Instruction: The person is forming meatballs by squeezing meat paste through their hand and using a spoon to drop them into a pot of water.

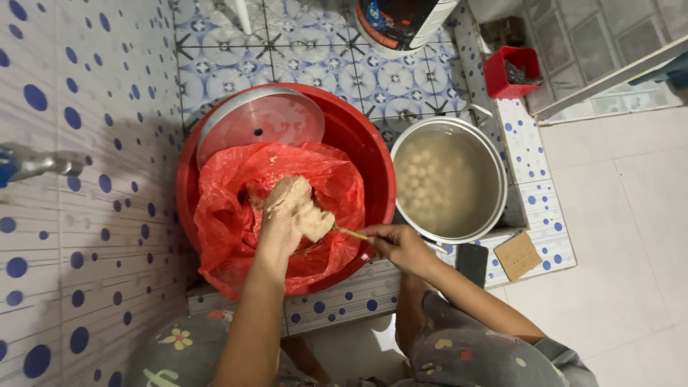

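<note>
My left hand (289,208) is coated in pale beige paste and squeezes a lump of it above a red plastic bag (229,215) that lines a red basin (358,140). My right hand (398,245) holds a thin spoon (351,233) by its handle, its tip touching the paste at my left hand. To the right stands a metal pot (494,161) of cloudy water with several pale balls in it.
A metal lid (261,118) leans inside the basin's far side. A white bucket (401,25) stands beyond, and a small red container (512,72) at the back right. A dark phone (471,261) and a cardboard piece (517,256) lie on the dotted ledge. A tap (32,165) juts from the left wall.
</note>
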